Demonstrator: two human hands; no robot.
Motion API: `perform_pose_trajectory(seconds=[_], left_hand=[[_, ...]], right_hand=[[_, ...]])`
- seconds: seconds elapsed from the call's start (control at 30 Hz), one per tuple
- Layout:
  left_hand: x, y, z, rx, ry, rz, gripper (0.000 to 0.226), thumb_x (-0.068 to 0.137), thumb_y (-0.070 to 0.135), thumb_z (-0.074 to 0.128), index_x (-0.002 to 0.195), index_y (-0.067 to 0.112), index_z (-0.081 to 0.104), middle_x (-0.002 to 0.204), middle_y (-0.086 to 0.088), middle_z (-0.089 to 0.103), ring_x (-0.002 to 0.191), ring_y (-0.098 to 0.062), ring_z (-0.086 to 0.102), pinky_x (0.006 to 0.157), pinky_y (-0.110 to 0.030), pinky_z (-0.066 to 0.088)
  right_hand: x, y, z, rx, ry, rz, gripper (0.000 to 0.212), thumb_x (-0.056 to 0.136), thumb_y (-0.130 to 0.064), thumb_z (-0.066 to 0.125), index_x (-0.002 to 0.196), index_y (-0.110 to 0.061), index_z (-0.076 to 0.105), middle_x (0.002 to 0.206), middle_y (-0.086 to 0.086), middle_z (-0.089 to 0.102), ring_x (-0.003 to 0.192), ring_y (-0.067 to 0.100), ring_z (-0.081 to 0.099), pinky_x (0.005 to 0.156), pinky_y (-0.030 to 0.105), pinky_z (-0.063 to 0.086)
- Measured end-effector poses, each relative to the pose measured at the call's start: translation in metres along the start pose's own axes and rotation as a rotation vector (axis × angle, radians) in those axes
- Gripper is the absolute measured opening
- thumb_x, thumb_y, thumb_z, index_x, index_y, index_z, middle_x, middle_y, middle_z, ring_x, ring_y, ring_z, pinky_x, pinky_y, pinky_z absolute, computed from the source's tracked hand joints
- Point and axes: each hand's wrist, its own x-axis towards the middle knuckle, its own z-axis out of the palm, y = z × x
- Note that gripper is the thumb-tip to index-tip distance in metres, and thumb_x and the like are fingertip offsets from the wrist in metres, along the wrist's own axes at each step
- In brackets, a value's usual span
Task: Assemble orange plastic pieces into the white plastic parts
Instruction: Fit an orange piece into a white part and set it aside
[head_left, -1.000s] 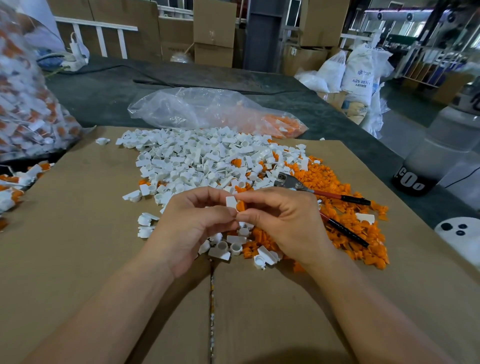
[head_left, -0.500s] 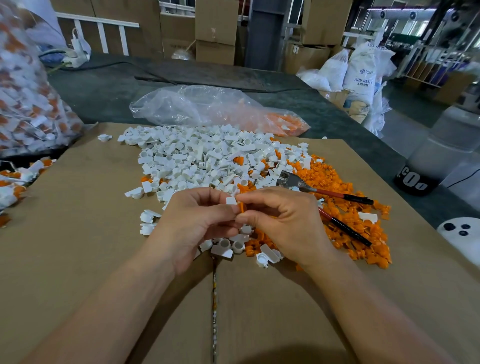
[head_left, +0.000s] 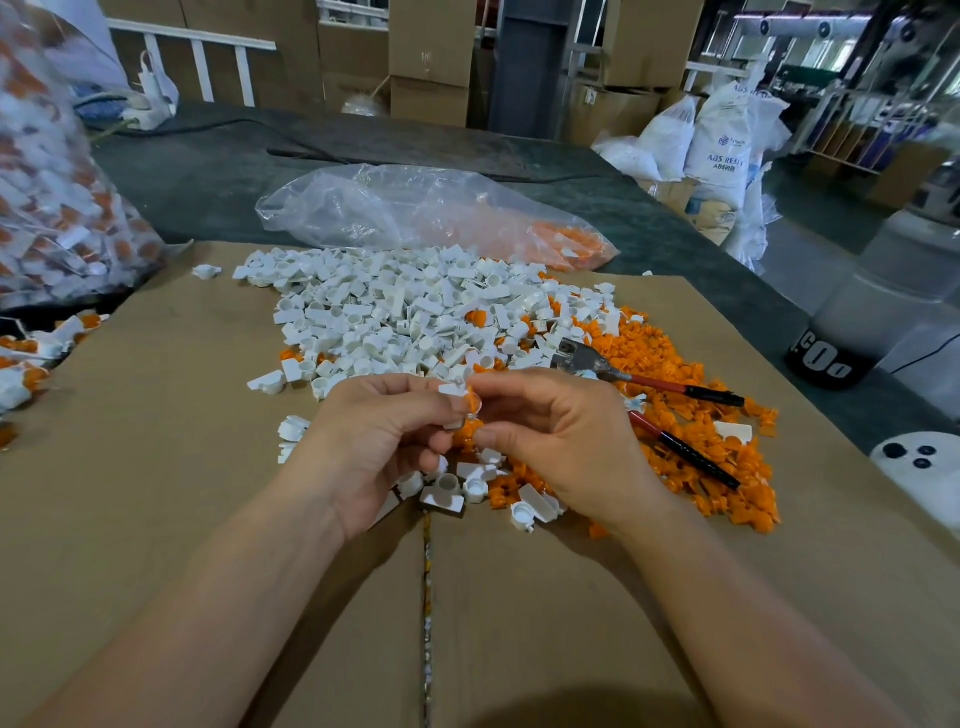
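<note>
A pile of white plastic parts (head_left: 405, 312) covers the middle of the cardboard sheet (head_left: 156, 415). To its right lies a heap of orange plastic pieces (head_left: 691, 441). Above the near edge of both piles my left hand (head_left: 374, 441) pinches a white part (head_left: 451, 391) between thumb and fingers. My right hand (head_left: 566, 436) pinches an orange piece (head_left: 471, 402) and holds it against that white part. My fingers hide most of both pieces.
Red-handled pliers (head_left: 644, 384) lie open on the orange heap. A clear bag (head_left: 415, 213) with orange pieces lies behind the piles. A full bag of assembled parts (head_left: 57, 208) stands at the left. A white device (head_left: 919, 473) sits at the right edge.
Both hands stay together over the near edge of the piles. The orange piece has turned a little between my right fingers against the white part.
</note>
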Motion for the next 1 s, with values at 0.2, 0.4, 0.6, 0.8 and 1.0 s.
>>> perform_pose_trajectory(seconds=[0.2,0.4,0.6,0.8,1.0], left_hand=[[0.0006,0.0004,0.0002,-0.022,0.0,-0.005,0.025,0.042,0.007,0.07,0.065,0.0,0.062,0.046,-0.004,0.055,0.034,-0.007,0.046,0.033,-0.012,0.036],[0.0002,-0.0006,0.0004,-0.001,-0.009,-0.009,0.025,0.043,0.006,0.069,0.066,0.0,0.061,0.046,-0.005,0.056,0.035,-0.008,0.048,0.033,-0.013,0.038],[0.0,-0.0044,0.0015,0.079,0.005,0.014,0.011,0.068,-0.009,0.067,0.065,0.001,0.062,0.048,-0.007,0.059,0.036,-0.01,0.051,0.034,-0.015,0.04],[-0.0017,-0.0047,0.0013,0.14,-0.011,0.073,0.025,0.07,-0.009,0.066,0.052,0.008,0.064,0.05,-0.008,0.059,0.038,-0.012,0.053,0.035,-0.017,0.042],[-0.001,-0.004,0.0016,0.122,-0.022,0.096,0.022,0.071,-0.01,0.065,0.056,0.006,0.064,0.049,-0.008,0.059,0.038,-0.012,0.053,0.036,-0.018,0.043]], right_hand=[[0.0008,-0.0006,-0.0003,-0.052,0.003,-0.036,0.045,0.073,0.002,0.071,0.098,-0.034,0.063,0.082,-0.021,0.067,0.083,0.0,0.066,0.076,0.013,0.051],[0.0015,-0.0011,0.0016,-0.118,0.048,-0.107,0.039,0.073,-0.007,0.071,0.107,-0.025,0.062,0.082,-0.021,0.065,0.081,0.001,0.065,0.074,0.017,0.052],[0.0015,-0.001,-0.0023,-0.265,0.01,-0.127,0.022,0.073,-0.01,0.069,0.095,-0.01,0.072,0.081,0.003,0.068,0.078,0.011,0.061,0.07,0.027,0.05],[0.0012,-0.0007,-0.0027,-0.382,-0.022,-0.195,0.019,0.075,-0.008,0.068,0.094,-0.007,0.071,0.083,0.003,0.067,0.083,0.009,0.057,0.072,0.021,0.047],[0.0007,-0.0023,-0.003,-0.312,0.015,-0.199,0.023,0.074,-0.01,0.068,0.097,-0.008,0.071,0.083,0.005,0.068,0.08,0.012,0.061,0.071,0.03,0.052]])
